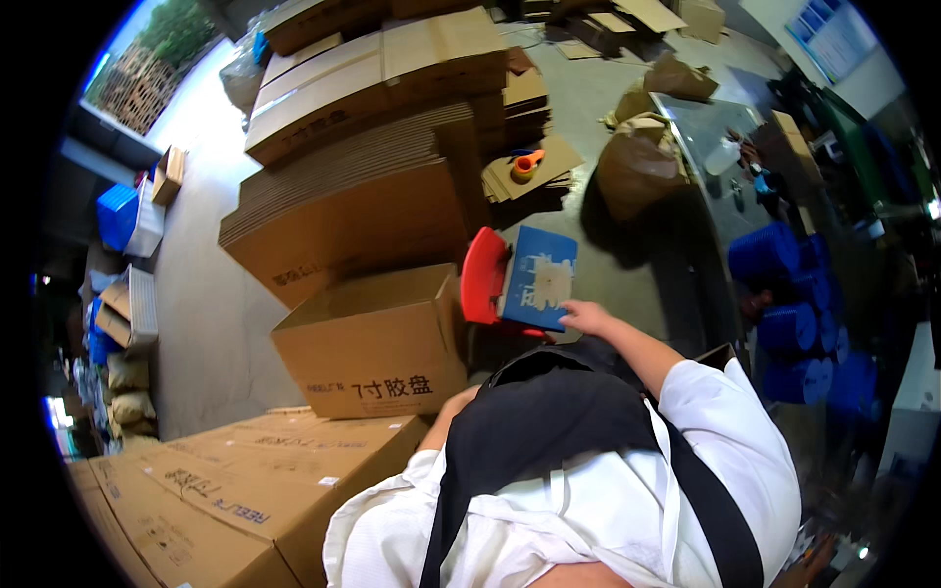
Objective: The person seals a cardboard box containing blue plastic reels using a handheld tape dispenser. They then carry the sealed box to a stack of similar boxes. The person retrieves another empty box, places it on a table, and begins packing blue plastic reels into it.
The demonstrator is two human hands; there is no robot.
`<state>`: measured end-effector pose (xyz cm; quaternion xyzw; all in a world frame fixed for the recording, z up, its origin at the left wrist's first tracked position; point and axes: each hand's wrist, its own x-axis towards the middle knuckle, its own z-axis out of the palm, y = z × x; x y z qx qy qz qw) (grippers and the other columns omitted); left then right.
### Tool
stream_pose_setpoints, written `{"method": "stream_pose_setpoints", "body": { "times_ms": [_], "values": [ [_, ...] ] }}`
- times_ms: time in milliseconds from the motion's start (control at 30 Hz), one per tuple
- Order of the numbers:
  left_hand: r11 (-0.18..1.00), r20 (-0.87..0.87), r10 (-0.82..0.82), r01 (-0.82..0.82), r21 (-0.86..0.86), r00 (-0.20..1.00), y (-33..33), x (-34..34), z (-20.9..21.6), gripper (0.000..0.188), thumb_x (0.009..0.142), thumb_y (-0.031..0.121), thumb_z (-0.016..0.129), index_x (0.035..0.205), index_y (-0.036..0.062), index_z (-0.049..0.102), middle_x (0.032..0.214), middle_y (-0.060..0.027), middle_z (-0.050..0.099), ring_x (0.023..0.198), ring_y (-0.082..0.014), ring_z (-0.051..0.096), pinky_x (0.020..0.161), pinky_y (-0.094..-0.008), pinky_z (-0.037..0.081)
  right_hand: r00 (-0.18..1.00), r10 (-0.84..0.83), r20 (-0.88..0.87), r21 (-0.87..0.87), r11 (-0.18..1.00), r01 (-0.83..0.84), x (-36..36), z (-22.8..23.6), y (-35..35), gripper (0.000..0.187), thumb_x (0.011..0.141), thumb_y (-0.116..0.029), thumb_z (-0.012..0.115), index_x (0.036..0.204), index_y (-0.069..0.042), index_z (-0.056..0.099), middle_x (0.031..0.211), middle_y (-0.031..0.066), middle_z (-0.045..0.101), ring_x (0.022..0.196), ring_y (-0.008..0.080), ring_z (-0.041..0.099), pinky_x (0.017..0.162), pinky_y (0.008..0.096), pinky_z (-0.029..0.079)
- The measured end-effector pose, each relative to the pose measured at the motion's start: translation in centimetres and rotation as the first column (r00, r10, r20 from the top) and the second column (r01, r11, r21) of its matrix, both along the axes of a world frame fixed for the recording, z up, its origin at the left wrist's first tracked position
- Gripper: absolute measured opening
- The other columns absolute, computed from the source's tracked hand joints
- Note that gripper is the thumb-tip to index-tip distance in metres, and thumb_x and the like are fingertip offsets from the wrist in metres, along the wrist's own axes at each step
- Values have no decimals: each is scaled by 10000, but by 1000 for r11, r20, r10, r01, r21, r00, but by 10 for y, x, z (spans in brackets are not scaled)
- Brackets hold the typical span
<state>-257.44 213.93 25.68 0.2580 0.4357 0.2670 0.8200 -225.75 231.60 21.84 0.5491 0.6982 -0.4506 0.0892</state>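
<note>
My right hand (585, 317) is at the near right corner of a flat blue board (539, 257) with a worn pale patch. Its fingers are closed at the board's edge. The board lies on the seat of a small red chair (480, 276), whose backrest stands to the left. My left hand (459, 402) is low beside the right end of an open cardboard box (377, 343). Its fingers are mostly hidden by my black apron (549, 416). The box has its top open, and its inside is only partly visible.
Closed cartons (225, 485) stand at the near left. Behind the open box leans a thick stack of flattened cartons (353, 206). An orange tape dispenser (527, 165) sits on cardboard sheets. At the right are a brown bag (637, 171), a glass-topped table (701, 132) and blue reels (765, 255).
</note>
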Motion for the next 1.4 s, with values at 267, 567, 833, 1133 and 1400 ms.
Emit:
{"method": "stream_pose_setpoints", "body": {
  "times_ms": [267,567,833,1133,1400],
  "values": [
    [849,-729,446,-504,160,520,70,-116,-149,411,892,154,540,1278,27,482,918,-38,616,700,-122,553,614,-263,472,225,-974,-31,196,215,957,281,-58,-119,248,903,-302,581,1060,-111,572,683,17,505,496,127,431,429,310,366],
    [958,-599,78,-227,-177,797,86,34,-150,337,898,200,513,1223,115,533,697,9,492,468,-101,423,377,-245,330,880,-460,-116,-169,882,439,365,-150,-222,407,850,-329,626,1145,-48,614,1063,168,649,918,275,613,793,357,474],
    [852,-807,-151,489,186,571,157,228,-92,443,868,212,571,1281,69,504,1152,-195,608,1090,-276,587,930,-338,440,301,-914,-273,-307,380,873,382,-46,-17,400,911,-283,571,1237,-54,543,1037,78,636,950,165,603,773,295,465],
    [866,-797,-176,475,153,577,213,263,-81,415,899,225,573,1276,60,518,1187,-153,603,1110,-233,571,931,-323,441,281,-926,-254,-163,327,931,460,-89,-61,264,915,-245,571,1109,-66,568,762,15,587,633,105,539,537,255,428],
    [884,-741,-379,453,-113,555,222,252,-98,437,896,269,591,1247,17,528,1114,-148,636,1013,-221,607,867,-327,470,66,-998,16,-218,61,974,465,-93,-148,337,878,-233,609,1160,-48,592,1022,89,633,843,219,608,739,326,497]
  ]
}}
